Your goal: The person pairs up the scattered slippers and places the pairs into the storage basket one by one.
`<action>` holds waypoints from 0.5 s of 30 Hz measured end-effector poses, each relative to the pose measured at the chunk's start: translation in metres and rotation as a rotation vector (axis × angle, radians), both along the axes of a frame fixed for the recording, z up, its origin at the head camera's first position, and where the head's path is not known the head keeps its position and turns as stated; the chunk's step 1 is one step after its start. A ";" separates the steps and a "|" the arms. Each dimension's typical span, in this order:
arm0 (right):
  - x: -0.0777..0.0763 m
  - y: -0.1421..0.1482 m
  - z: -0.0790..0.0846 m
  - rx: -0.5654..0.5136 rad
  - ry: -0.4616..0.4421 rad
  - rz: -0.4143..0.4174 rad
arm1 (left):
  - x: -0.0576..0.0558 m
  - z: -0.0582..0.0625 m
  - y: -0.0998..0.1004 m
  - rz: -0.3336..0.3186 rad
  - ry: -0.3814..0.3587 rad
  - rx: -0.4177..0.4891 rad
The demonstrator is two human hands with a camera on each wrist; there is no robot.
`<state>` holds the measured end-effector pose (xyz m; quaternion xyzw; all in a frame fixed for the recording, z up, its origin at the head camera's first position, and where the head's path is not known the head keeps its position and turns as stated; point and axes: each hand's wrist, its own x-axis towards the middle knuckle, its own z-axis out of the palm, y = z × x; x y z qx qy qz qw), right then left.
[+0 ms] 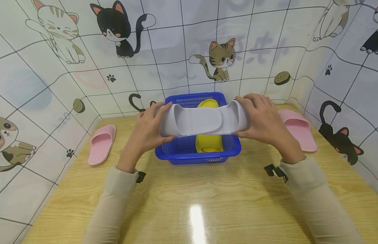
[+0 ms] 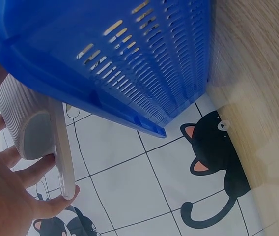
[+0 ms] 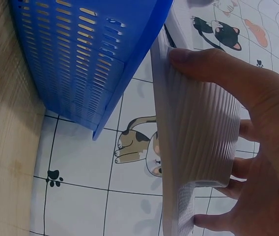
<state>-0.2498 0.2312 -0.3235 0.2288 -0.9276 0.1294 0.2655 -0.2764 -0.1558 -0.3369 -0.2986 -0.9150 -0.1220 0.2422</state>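
My left hand [image 1: 149, 126] grips a pale grey-white slipper [image 1: 204, 120] at its ribbed strap, thumb below and fingers over the top. A matching slipper [image 1: 230, 117] is held by my right hand [image 1: 264, 120] in the same way at its strap. Both are raised above the blue basket [image 1: 198, 156], toes outward, and the left one's heel end overlaps the right one. Inside the basket lie yellow slippers [image 1: 209, 144], partly hidden behind the grey-white pair. The left wrist view shows the ribbed strap [image 2: 24, 110] beside the basket rim; the right wrist view shows the other strap [image 3: 203, 132].
One pink slipper [image 1: 102, 144] lies on the wooden table [image 1: 164, 200] at the left, another pink slipper [image 1: 298, 130] at the right. Behind and at both sides rises a white covering [image 1: 173, 51] with grid lines and cartoon cats.
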 end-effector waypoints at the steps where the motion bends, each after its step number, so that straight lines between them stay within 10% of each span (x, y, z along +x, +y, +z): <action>1: 0.000 0.000 0.000 0.001 -0.001 0.000 | 0.000 0.000 0.000 0.000 -0.001 0.000; 15: 0.001 -0.003 -0.001 0.006 -0.029 -0.004 | 0.001 0.000 0.002 0.004 -0.016 -0.014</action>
